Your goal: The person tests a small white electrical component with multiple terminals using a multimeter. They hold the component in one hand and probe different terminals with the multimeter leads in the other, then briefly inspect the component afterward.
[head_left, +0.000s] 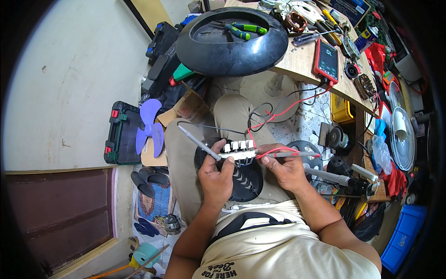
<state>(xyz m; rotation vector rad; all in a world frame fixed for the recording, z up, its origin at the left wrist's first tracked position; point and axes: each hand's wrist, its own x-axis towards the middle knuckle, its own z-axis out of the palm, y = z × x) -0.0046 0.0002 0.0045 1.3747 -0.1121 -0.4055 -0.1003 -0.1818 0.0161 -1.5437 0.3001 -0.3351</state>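
Above my lap, my left hand [216, 179] is closed around the left end of a white push-button switch [239, 155] with several keys standing up in a row. A grey test probe [191, 140] on a black lead slants into the same hand. My right hand [283, 172] pinches a second grey probe [299, 154] on a red lead at the switch's right end. Where the probe tips touch is hidden by my fingers. Both leads run up to a red multimeter [326, 63] on the bench edge, its screen lit. A round black fan part [244, 181] lies below my hands.
A black fan base [195, 56] holding green-handled pliers [246, 30] stands ahead. On the wooden bench [297, 65] lie a screwdriver [311, 37] and motor parts. A purple fan blade [149, 128] leans by a black toolbox [121, 135] at left. A grey pole [327, 176] lies at right.
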